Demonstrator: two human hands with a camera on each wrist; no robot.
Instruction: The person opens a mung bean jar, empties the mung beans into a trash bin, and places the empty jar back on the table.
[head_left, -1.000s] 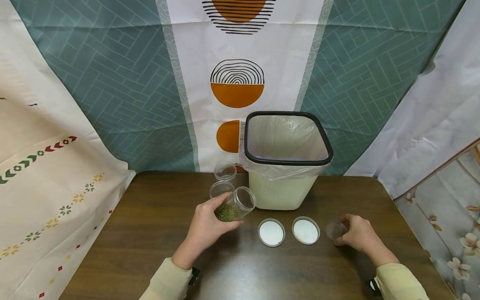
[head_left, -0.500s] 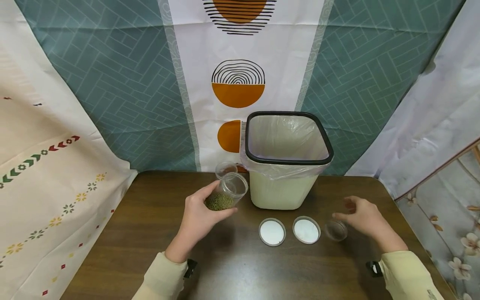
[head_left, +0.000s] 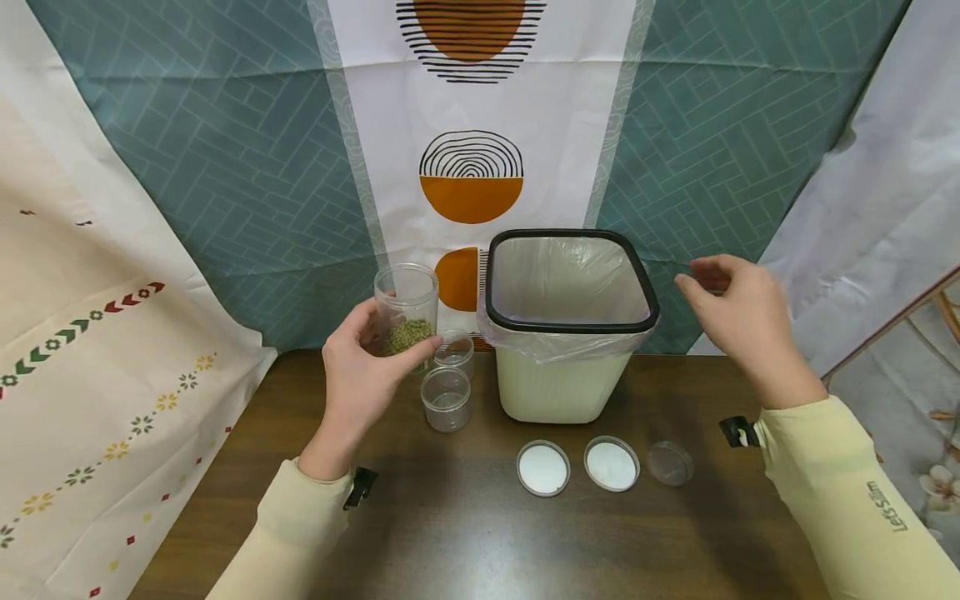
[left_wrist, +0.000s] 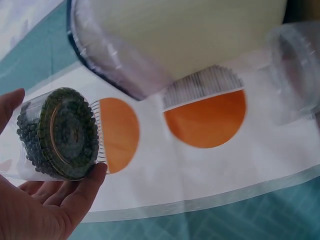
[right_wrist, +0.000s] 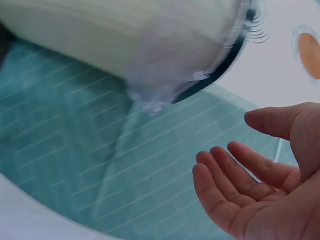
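Note:
My left hand (head_left: 358, 379) grips a clear plastic jar (head_left: 408, 325) around its side and holds it nearly upright above the table. Small green beans (left_wrist: 70, 132), like mung beans, fill its lower part, and its top has no lid on. Just right of it stand two clear jars, a front one (head_left: 446, 400) and a back one (head_left: 454, 353). My right hand (head_left: 750, 317) is raised to the right of the bin (head_left: 562, 379), fingers loosely bent and apart from the thumb. Nothing lies in it in the right wrist view.
The cream bin has a black rim and a clear liner bag. In front lie two round shallow lids or dishes with white insides, one left (head_left: 543, 468) and one right (head_left: 612, 463). A clear round lid (head_left: 670, 463) lies beside them on the brown table (head_left: 450, 533).
My left hand has lifted the jar of beans up and left, turning it more upright. My right hand has let go of the clear lid and risen beside the bin.

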